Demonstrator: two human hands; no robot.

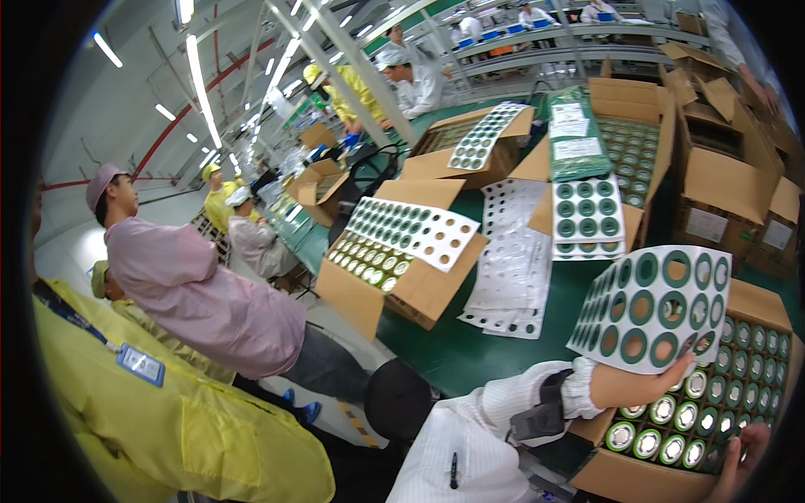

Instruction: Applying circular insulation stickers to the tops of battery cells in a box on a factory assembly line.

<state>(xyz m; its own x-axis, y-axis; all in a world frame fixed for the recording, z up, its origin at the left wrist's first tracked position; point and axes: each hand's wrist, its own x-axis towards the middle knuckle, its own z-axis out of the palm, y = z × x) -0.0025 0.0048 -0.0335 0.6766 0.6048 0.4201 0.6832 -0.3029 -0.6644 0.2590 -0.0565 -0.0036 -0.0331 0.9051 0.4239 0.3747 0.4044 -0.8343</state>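
Note:
My left hand (641, 387), in a white sleeve with a black device at the wrist, grips the lower edge of a white sheet of green ring stickers (658, 287). Several rings on it frame see-through holes. The sheet is tilted up above an open cardboard box (616, 469) packed with upright cylindrical battery cells (647, 443). Some cells show bare shiny tops; others, towards the right, bear green rings. Over the box's near right part is my right hand (745, 459), its fingers bent close together at the cell tops. Anything between those fingertips is too small to make out.
Another box of cells (419, 293), partly covered by a ring sheet, stands left on the green table (444, 356). Used sheets (511, 251) lie beside it. Behind are a green-wrapped pack (577, 138) and more cartons (729, 193). People in yellow and pink workwear stand at left.

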